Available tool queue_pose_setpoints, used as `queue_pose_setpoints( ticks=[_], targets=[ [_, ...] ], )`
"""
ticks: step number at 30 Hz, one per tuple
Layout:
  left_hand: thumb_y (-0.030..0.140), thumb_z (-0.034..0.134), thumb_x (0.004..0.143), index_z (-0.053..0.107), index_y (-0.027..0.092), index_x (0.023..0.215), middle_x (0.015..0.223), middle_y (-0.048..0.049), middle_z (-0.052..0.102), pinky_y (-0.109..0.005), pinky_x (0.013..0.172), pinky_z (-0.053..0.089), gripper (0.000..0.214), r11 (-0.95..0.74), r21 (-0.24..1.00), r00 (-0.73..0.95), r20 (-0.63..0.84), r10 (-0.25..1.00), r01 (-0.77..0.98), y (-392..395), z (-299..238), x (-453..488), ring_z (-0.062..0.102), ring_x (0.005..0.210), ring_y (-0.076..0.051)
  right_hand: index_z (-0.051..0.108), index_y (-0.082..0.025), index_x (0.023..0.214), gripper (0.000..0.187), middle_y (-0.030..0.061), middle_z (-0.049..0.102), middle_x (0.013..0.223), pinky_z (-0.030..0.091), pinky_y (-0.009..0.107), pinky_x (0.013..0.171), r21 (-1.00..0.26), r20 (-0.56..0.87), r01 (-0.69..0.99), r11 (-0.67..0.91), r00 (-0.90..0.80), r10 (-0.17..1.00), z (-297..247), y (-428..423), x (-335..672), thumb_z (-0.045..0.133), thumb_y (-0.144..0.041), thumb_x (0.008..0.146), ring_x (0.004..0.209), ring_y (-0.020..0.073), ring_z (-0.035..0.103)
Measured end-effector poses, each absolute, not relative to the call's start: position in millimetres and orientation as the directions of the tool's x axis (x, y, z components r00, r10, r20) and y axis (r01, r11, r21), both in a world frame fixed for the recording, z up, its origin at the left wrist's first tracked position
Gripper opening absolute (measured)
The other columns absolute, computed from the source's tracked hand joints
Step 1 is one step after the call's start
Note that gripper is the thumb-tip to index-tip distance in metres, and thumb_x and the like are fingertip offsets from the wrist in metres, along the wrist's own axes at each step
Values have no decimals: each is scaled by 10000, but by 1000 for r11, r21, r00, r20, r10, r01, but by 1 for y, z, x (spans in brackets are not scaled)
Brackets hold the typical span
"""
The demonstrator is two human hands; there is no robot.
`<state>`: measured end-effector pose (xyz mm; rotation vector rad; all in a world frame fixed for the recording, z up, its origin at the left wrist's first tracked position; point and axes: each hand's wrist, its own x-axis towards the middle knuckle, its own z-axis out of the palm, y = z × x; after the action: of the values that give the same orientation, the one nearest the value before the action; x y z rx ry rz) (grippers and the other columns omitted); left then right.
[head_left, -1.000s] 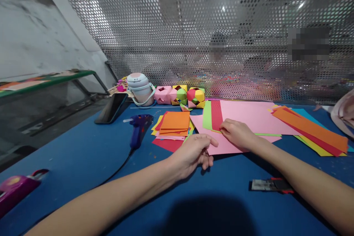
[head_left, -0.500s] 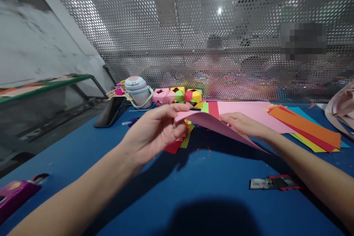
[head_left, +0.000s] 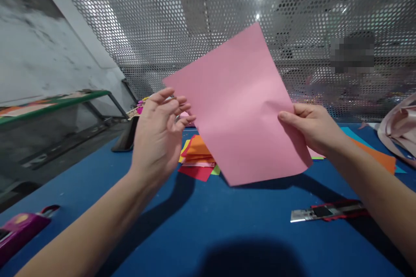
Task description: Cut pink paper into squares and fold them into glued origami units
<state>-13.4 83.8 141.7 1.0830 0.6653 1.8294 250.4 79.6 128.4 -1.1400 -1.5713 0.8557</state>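
A pink sheet of paper is raised above the table, tilted, with its broad side facing me. My right hand pinches its right edge, thumb in front and fingers behind. At the sheet's left edge is my left hand, its fingers apart and slightly curled, not gripping the paper. Below the sheet, a pile of small orange, red, yellow and green paper pieces lies partly hidden. A red and black utility knife rests on the table near my right forearm.
Orange paper strips lie at the right beside a pale bag. A dark phone-like object leans at the left of the blue table; a purple object is nearer me. A perforated metal screen stands behind.
The pink sheet has gone from nearly flat to raised and facing me. My left hand has let go of its edge and opened; my right hand now grips the right edge.
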Motion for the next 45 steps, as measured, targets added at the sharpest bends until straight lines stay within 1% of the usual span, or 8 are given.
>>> queue_pose_setpoints(
  ticks=[8, 14, 17, 20, 23, 29, 36, 45],
  targets=[
    [106, 489, 807, 585, 106, 883, 683, -15, 638, -179, 514, 517, 122, 169, 838, 124, -122, 985, -519, 110, 97, 6, 600, 541, -97, 662, -175, 785, 216, 37, 697, 714, 511, 279, 577, -995, 74, -72, 67, -102, 992, 111, 103, 258, 750, -320, 649, 624, 157, 632],
    [-59, 467, 705, 562, 124, 1074, 812, -37, 690, -209, 554, 542, 423, 110, 886, 105, -70, 992, -451, 109, 82, 11, 648, 610, -125, 661, -172, 781, 128, 41, 682, 660, 497, 278, 531, -998, -59, 18, -58, -134, 989, 108, 109, 258, 686, -261, 693, 589, 168, 622],
    [-43, 521, 706, 525, 148, 1123, 855, -51, 688, -231, 599, 554, 458, 144, 897, 167, -79, 983, -417, 112, 67, 13, 656, 630, -129, 675, -191, 859, 131, 26, 673, 692, 489, 288, 559, -950, 155, 255, 178, -107, 982, 123, 97, 265, 599, -263, 781, 642, 177, 625],
    [25, 621, 719, 486, 149, 1115, 898, -93, 676, -275, 669, 563, 437, 280, 897, 231, -209, 950, -342, 112, 51, 18, 672, 684, -152, 681, -217, 913, 163, 13, 651, 730, 436, 267, 564, -503, 589, 718, 482, -124, 799, 147, 71, 273, 536, -260, 852, 666, 160, 599],
    [82, 645, 729, 495, 150, 1049, 940, -108, 658, -288, 689, 553, 359, 344, 903, 294, -266, 918, -258, 108, 37, 24, 673, 714, -159, 635, -207, 1073, 263, 31, 680, 842, 434, 274, 614, 67, 738, 857, 510, -387, 553, 161, 49, 273, 434, -198, 905, 749, 171, 620],
    [178, 573, 767, 585, 148, 937, 894, -62, 644, -303, 739, 505, 173, -17, 989, 410, -45, 911, 146, 98, 22, 28, 634, 767, -155, 574, -135, 1140, 335, 122, 677, 1038, 462, 303, 630, 425, 289, 778, 462, -601, 746, 110, 64, 251, 457, -37, 841, 860, 231, 643],
    [139, 415, 861, 614, 160, 896, 852, -54, 608, -283, 760, 469, 203, -713, 547, 645, 361, 674, 439, 96, 16, 25, 573, 819, -150, 575, -147, 1124, 276, 132, 653, 1098, 484, 311, 645, 314, -7, 777, 545, -573, 820, 34, 81, 260, 455, -89, 882, 930, 246, 628],
    [259, 442, 904, 653, 170, 952, 912, -103, 581, -341, 707, 411, 234, -742, -134, 719, 407, 563, 657, 124, 21, 33, 503, 824, -218, 581, -119, 1098, 291, 161, 672, 1016, 449, 310, 613, 253, -37, 843, 474, -481, 876, 39, 78, 266, 429, -59, 858, 877, 259, 635]
  ],
)
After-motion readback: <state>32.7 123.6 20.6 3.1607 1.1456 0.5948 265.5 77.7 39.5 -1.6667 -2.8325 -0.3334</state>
